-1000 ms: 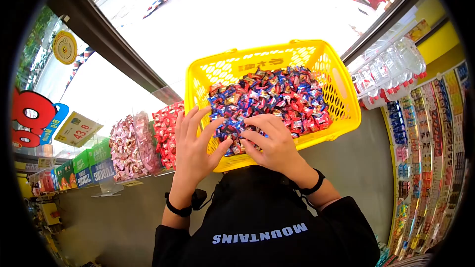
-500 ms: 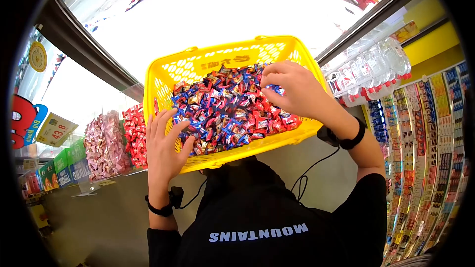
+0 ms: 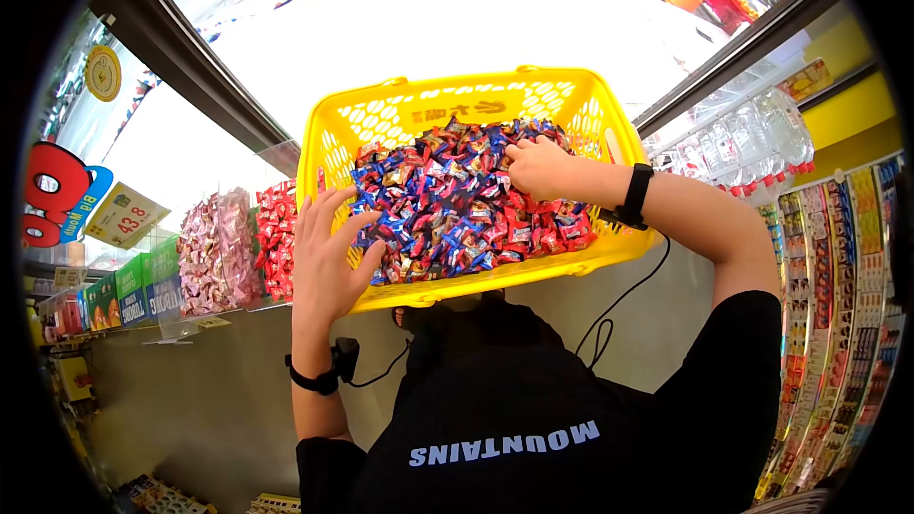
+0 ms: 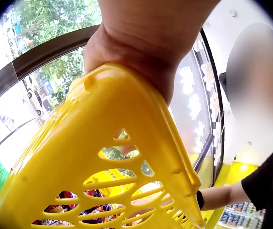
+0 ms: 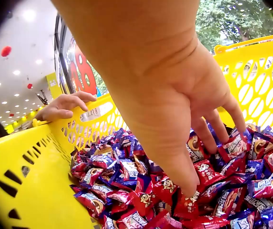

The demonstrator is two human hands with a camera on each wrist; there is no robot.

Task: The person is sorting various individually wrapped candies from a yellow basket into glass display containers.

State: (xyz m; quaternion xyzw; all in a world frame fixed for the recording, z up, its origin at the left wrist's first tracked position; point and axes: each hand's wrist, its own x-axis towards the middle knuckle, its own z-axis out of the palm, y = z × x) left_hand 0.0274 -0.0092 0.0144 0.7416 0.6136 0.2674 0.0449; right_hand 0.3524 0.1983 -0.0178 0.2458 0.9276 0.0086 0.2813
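Observation:
A yellow plastic basket (image 3: pixel 433 95) holds a heap of small wrapped candies (image 3: pixel 443 200) in red and blue wrappers. My left hand (image 3: pixel 328 252) rests over the basket's near left corner, its fingers loosely spread and gripping nothing. In the left wrist view, the wrist (image 4: pixel 141 52) lies right over the yellow corner, and most of that hand is hidden behind it. My right hand (image 3: pixel 543 171) reaches down into the far right part of the heap. The right wrist view shows its fingers (image 5: pixel 212 129) apart, fingertips among the candies, with the thumb against a red-wrapped candy (image 5: pixel 186 206).
Bags of pink-wrapped candy (image 3: pixel 217 252) and red-wrapped candy (image 3: pixel 276 233) stand on a shelf at the left, by a price sign (image 3: pixel 127 215). Plastic bottles (image 3: pixel 743 143) line the right side, above racks of packaged goods (image 3: pixel 843 295). A cable (image 3: pixel 609 319) hangs by the right wrist.
My right hand has lifted from the near middle of the heap, swung to the right, and come down among the candies farther back. My left hand stays by the left corner of the basket.

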